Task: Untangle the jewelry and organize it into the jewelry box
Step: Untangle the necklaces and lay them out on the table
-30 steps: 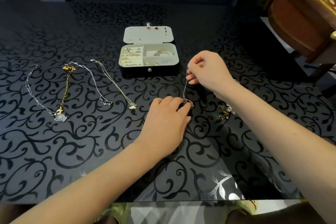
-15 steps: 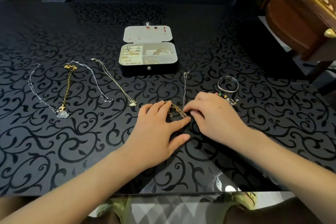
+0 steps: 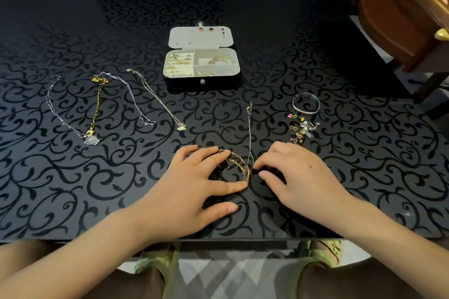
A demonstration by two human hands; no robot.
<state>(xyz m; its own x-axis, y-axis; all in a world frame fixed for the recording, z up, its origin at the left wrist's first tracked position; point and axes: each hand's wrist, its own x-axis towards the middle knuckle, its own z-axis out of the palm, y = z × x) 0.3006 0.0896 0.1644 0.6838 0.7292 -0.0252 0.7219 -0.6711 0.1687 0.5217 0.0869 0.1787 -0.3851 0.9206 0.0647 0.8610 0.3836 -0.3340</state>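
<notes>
Both hands lie low on the black patterned table (image 3: 73, 189), close together near its front edge. The left hand (image 3: 192, 187) is spread fairly flat, fingers loosely fanned, its fingertips pressing on a tangled gold chain (image 3: 237, 165) that curls between the two hands; the thumb sits apart, touching only the tabletop. The right hand (image 3: 298, 179) is more curled, its forefinger and thumb drawn nearly together right at the lower end of a thin silver chain (image 3: 249, 133) where that meets the gold tangle (whether they actually pinch it I cannot tell). The silver chain runs straight away from the hands toward the jewelry box (image 3: 201, 65), which stands open at the table's middle, lid laid back, small pieces in its compartments. Untangled necklaces (image 3: 136, 102) lie stretched out to the left; a silver bangle (image 3: 306, 104) and a little heap of earrings (image 3: 301, 128) sit just right of the silver chain.
</notes>
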